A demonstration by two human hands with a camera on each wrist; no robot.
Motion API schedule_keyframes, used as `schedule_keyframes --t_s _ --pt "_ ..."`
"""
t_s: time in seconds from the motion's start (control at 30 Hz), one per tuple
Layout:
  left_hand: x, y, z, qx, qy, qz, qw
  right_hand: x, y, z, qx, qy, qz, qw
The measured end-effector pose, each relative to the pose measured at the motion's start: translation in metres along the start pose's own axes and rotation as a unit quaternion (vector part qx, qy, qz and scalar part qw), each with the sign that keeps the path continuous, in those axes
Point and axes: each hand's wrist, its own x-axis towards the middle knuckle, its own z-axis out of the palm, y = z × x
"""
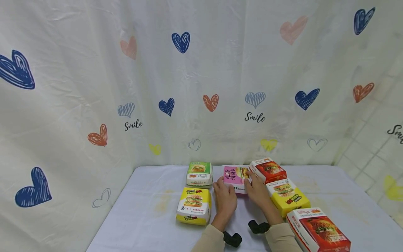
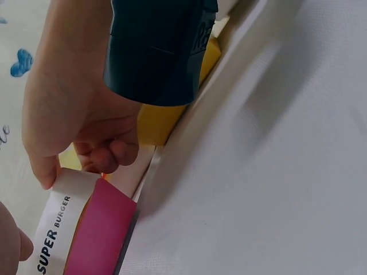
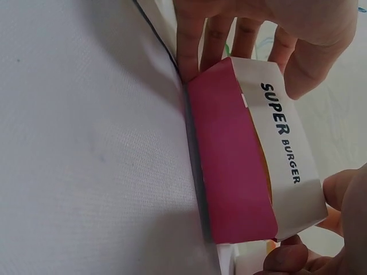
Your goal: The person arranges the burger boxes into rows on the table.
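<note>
Near the back of the table, a pink and white burger box (image 1: 232, 177) marked "SUPER BURGER" lies between my two hands. My left hand (image 1: 226, 198) holds its left side, with the thumb at the white front face and the fingers along the end, seen in the right wrist view. On the opposite end my right hand (image 1: 258, 192) grips the box, thumb on the white edge and fingers curled at the side, as the left wrist view shows. Close to the right hand are a red box (image 1: 269, 170) and a yellow box (image 1: 288, 196).
Left of the hands, a green and white burger box (image 1: 199, 174) sits behind a yellow and white one (image 1: 193, 206). Another red box (image 1: 319, 229) is at the front right. A white cloth (image 1: 141, 210) covers the table, and a heart-printed curtain (image 1: 201, 70) hangs behind.
</note>
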Motion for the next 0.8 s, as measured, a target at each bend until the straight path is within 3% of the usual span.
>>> schedule_keyframes --t_s 0.23,0.5,0.8 --pt "-0.0004 0.0013 -0.0002 -0.007 0.002 0.0 1.0 -0.0005 -0.0009 -0.0002 0.011 -0.011 0.013 0.9998" --pt "-0.0007 0.0032 -0.0015 -0.015 -0.017 -0.005 0.9997 0.0006 -0.0001 0.0003 0.017 -0.008 0.005 0.9998" --pt "-0.0031 0.0042 -0.0022 -0.032 -0.013 -0.003 0.9994 -0.0009 -0.0007 0.0006 0.017 -0.023 0.035 0.999"
